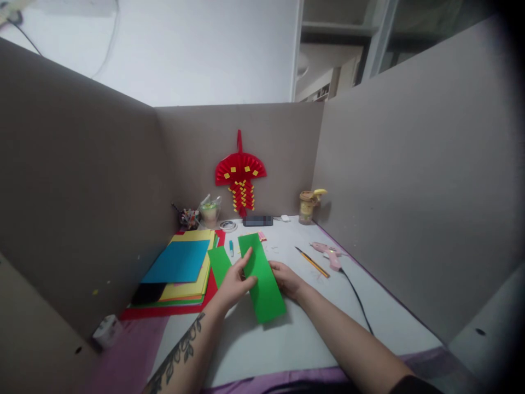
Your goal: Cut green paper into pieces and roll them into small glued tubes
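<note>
A rectangular strip of green paper (261, 284) is held slightly tilted above the white tabletop. My left hand (235, 283) grips its left edge, with thumb and forefinger lying on the front face and the other fingers partly hidden. My right hand (286, 279) is closed at the opposite long edge, its fingertips partly behind the sheet. Just left of it, a second green paper piece (220, 264) lies near the paper stack, partly covered by my left hand.
Coloured sheets with a blue sheet (180, 261) on top lie left. A pink glue gun (330, 254) trails its black cord at right, near a pencil (314, 262). A teal cutter (231, 248) lies behind. A red paper decoration (240, 175) hangs on the grey back panel (184, 148).
</note>
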`<act>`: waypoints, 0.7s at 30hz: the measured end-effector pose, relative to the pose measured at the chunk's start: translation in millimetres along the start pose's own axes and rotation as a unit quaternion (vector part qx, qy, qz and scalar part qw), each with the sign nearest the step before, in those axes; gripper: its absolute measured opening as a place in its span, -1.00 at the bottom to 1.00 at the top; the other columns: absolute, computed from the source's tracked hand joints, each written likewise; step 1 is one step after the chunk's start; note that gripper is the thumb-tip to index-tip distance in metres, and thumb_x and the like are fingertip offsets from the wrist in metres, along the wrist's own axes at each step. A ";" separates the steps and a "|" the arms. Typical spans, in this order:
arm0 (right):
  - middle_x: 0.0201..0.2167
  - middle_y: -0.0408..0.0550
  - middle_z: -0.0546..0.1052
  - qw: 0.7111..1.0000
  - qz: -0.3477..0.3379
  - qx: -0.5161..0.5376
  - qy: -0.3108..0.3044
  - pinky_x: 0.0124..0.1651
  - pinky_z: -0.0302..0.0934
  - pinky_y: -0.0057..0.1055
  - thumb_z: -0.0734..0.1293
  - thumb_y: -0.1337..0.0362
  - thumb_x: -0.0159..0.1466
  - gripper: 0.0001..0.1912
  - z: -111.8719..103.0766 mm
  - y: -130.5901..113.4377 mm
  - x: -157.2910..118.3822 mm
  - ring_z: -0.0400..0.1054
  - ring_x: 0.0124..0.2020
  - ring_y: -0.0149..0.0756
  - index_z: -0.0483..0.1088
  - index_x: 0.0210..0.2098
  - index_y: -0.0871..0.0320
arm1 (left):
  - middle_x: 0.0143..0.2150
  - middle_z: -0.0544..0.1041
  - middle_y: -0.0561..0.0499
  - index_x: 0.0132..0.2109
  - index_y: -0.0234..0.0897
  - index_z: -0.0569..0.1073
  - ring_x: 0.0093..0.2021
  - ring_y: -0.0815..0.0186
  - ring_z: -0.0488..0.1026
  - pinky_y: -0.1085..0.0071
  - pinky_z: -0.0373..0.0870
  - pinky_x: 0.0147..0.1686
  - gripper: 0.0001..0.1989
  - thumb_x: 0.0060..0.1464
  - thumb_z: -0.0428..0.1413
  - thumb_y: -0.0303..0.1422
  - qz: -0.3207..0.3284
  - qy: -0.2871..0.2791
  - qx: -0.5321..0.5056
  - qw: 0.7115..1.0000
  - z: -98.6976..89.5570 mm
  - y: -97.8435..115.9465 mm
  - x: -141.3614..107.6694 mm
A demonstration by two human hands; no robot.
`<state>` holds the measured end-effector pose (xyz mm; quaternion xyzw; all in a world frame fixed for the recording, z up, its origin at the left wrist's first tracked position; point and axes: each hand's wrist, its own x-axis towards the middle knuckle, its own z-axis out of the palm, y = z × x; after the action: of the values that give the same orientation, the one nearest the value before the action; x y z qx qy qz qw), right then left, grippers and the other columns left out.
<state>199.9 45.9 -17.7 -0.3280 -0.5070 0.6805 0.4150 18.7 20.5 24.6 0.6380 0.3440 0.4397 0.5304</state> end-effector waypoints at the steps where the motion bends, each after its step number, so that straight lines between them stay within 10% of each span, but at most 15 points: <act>1: -0.54 -0.11 0.48 1.000 0.001 0.004 0.001 -0.44 0.15 -0.44 0.44 0.04 -0.04 -0.54 0.3 -0.5 -0.3 0.34 -0.53 -0.35 0.38 -0.25 0.21 | 0.18 0.29 -0.16 0.31 -0.25 -0.06 -0.09 0.21 0.41 0.37 0.40 -0.15 -0.19 -0.05 0.12 -0.43 0.000 -0.001 0.001 1.000 -0.1 -0.5 -0.1; 21: -0.53 -0.09 0.48 1.000 -0.002 0.028 0.003 -0.47 0.13 -0.47 0.45 0.04 -0.06 -0.51 1.4 -2.5 -1.1 0.32 -0.55 -0.38 0.39 -0.23 0.22 | 0.24 0.20 -0.15 0.30 -0.27 -0.03 -0.02 0.19 0.38 0.39 0.38 -0.12 -0.20 -0.07 0.12 -0.42 0.010 0.007 0.005 1.000 -1.4 0.1 1.2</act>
<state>199.8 44.7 -14.9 -0.3175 -0.4869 0.6927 0.4271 17.9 22.1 25.0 0.6407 0.3436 0.4476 0.5207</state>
